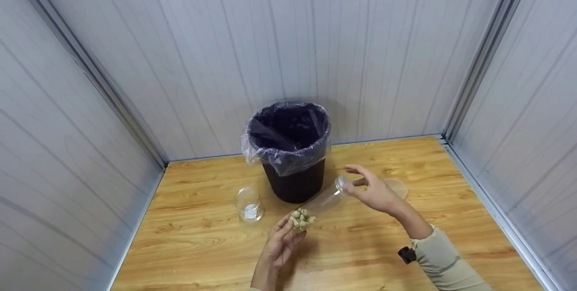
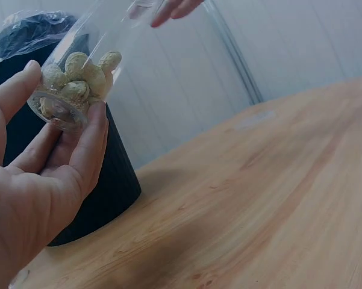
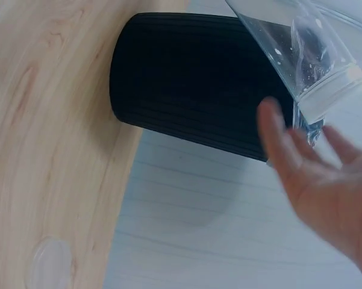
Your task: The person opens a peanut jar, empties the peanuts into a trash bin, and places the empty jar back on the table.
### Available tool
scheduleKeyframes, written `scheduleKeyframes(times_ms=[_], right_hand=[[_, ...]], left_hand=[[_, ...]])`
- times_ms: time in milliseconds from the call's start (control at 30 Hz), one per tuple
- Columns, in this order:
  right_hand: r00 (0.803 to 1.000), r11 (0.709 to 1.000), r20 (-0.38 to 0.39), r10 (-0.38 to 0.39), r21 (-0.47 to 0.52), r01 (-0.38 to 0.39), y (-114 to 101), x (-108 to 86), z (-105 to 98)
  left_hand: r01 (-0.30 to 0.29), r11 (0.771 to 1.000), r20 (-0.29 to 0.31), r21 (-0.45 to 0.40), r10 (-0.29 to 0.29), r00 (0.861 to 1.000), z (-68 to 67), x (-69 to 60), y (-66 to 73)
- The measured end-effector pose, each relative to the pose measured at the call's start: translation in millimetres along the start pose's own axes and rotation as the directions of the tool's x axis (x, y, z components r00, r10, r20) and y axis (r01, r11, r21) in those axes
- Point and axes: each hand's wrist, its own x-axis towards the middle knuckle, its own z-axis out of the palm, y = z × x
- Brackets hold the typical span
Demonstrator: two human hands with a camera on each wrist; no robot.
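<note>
My left hand (image 1: pixel 280 245) grips the base of a clear plastic bottle (image 1: pixel 325 202), which is tilted with its mouth up to the right. Several peanuts in the shell (image 2: pixel 78 77) lie at the bottom of the bottle. Near the bottle's neck (image 3: pixel 331 90) is my right hand (image 1: pixel 375 193), its fingers spread and slightly bent, blurred in the right wrist view. No grip on the neck shows there. A black trash bin (image 1: pixel 295 183) with a clear plastic liner (image 1: pixel 293 160) stands just behind the bottle.
A clear glass (image 1: pixel 249 204) with a white patch near its base stands left of the bin. On the wooden table (image 1: pixel 194 237) a clear round disc (image 1: pixel 397 189) lies behind my right wrist. Pale panel walls (image 1: pixel 203 56) enclose the table at the back and sides.
</note>
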Motion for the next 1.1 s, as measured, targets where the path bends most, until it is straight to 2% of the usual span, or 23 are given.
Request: scheduleKeyframes(times_ms=[100, 167, 233, 300, 367, 467, 600, 667, 733, 800, 900, 1000, 1100], right_hand=[[0.994, 0.985, -0.081, 0.066, -0.157, -0.078, -7.2, 0.4, 2.5], [0.989, 0.968, -0.101, 0.104, -0.216, -0.124, -11.2, 1.0, 4.2], [0.987, 0.965, -0.079, 0.143, -0.210, -0.157, -14.2, 0.9, 4.9], [0.986, 0.972, -0.021, 0.167, -0.162, -0.169, -15.2, 0.0, 4.1], [0.988, 0.986, 0.050, 0.143, -0.093, -0.138, -13.9, -1.0, 2.1], [0.990, 0.999, 0.136, 0.034, 0.003, -0.035, -9.0, -2.5, -2.6], [0.973, 0.989, 0.200, -0.112, 0.115, 0.090, -0.6, -3.3, -6.7], [0.966, 0.980, 0.216, -0.141, 0.165, 0.106, 3.3, -3.8, -7.2], [0.971, 0.980, 0.206, -0.123, 0.180, 0.086, 5.0, -4.8, -6.6], [0.986, 0.991, 0.156, -0.059, 0.129, 0.039, 4.2, -5.3, -4.9], [0.999, 0.999, 0.030, 0.028, -0.038, -0.026, 0.1, -4.9, -0.7], [0.995, 0.971, -0.087, 0.056, -0.229, -0.075, -4.7, -3.1, 4.9], [0.991, 0.940, -0.126, 0.052, -0.330, -0.091, -7.5, -2.0, 9.7]], left_hand=[[-0.011, 1.000, 0.000, 0.011, 0.011, 1.000, -1.6, -1.7, 3.1], [-0.014, 1.000, -0.007, 0.015, 0.014, 1.000, -2.2, -2.9, 4.6], [-0.015, 1.000, -0.011, 0.016, 0.015, 1.000, -3.3, -3.9, 5.6], [-0.016, 1.000, -0.016, 0.016, 0.016, 1.000, -4.5, -4.8, 6.3], [-0.017, 1.000, -0.018, 0.014, 0.017, 1.000, -5.8, -5.7, 6.8], [-0.017, 1.000, -0.019, 0.016, 0.017, 1.000, -8.5, -6.6, 6.6], [-0.014, 1.000, -0.038, 0.016, 0.015, 0.999, -11.0, -8.4, 5.4], [-0.013, 1.000, -0.048, 0.011, 0.013, 0.999, -11.3, -9.4, 4.9], [-0.015, 1.000, -0.042, 0.003, 0.015, 0.999, -12.0, -10.1, 4.4], [-0.018, 1.000, -0.034, -0.002, 0.018, 0.999, -12.2, -10.3, 4.4], [-0.024, 1.000, -0.020, -0.002, 0.024, 1.000, -12.8, -9.8, 4.6], [-0.028, 1.000, -0.030, -0.001, 0.028, 0.999, -12.8, -9.7, 4.8], [-0.026, 1.000, -0.035, 0.009, 0.026, 0.999, -12.5, -9.5, 4.7]])
